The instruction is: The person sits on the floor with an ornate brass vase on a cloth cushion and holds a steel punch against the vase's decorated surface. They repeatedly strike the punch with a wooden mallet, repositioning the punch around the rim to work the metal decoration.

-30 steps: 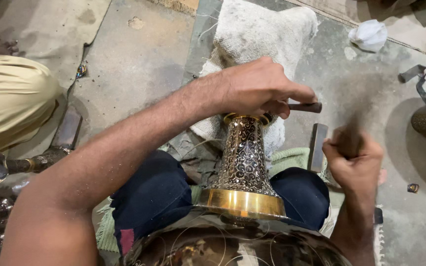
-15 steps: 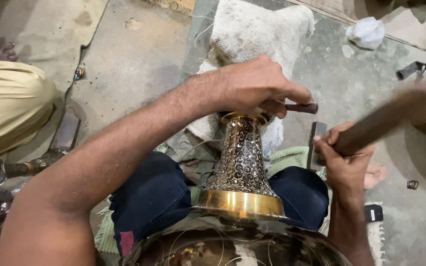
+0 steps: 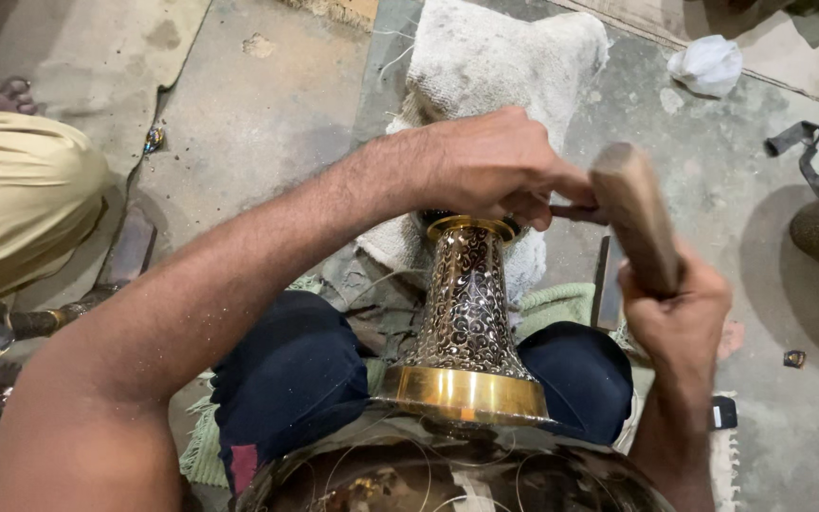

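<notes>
Left hand: my left hand (image 3: 495, 166) is curled shut over the narrow top of the brass vessel (image 3: 466, 327), fingers wrapped around a thin dark chisel (image 3: 575, 214) whose shaft pokes out sideways toward my right hand.
Right hand: my right hand (image 3: 677, 308) is closed tight around a wooden mallet handle (image 3: 632, 213), which rises from my fist and tilts up toward the chisel's free end; whether the two touch I cannot tell.
Vessel, place: it stands directly under my left hand and just left of my right, propped between my knees in dark blue trousers (image 3: 296, 374).
Vessel, shape: a tall flaring neck, narrow at the top beneath my left hand, widening downward to a smooth collar.
Vessel, surface: the neck is covered in dense scrolling engraved patterns, silvery on dark, with a plain polished gold rim at the top and a broad plain gold band at the bottom.
Vessel, lower body: below the band a wide rounded shiny body (image 3: 447, 479) spreads out toward me, with fine curved lines on it.
Beyond my left hand: a pale rough sack cushion (image 3: 504, 57) lies on the concrete floor (image 3: 267, 114).
Beyond my right hand: a crumpled white cloth (image 3: 708, 64) farther off.
Far left of my left arm: another person's knee in tan cloth (image 3: 21, 194).
</notes>
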The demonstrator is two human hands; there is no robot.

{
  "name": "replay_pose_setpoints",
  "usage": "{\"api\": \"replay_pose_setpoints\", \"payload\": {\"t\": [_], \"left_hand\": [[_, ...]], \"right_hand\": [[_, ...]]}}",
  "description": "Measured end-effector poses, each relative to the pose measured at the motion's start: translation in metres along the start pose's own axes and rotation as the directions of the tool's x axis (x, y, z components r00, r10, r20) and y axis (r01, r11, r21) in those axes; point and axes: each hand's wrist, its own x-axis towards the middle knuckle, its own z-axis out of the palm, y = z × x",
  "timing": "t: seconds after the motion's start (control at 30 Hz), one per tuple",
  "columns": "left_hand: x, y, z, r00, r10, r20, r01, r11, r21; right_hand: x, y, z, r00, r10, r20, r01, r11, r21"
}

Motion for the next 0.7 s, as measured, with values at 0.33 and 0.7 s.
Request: {"api": "replay_pose_setpoints", "payload": {"t": [0.33, 0.7], "left_hand": [[0.001, 0.004, -0.008, 0.999, -0.028, 0.029, 0.028, 1.0, 0.012], [0.005, -0.005, -0.002, 0.999, -0.046, -0.017, 0.043, 0.991, -0.129]], "right_hand": [[0.003, 0.007, -0.003, 0.995, 0.076, 0.063, -0.081, 0.993, 0.085], [-0.003, 0.014, -0.013, 0.992, 0.119, 0.041, -0.121, 0.991, 0.052]]}}
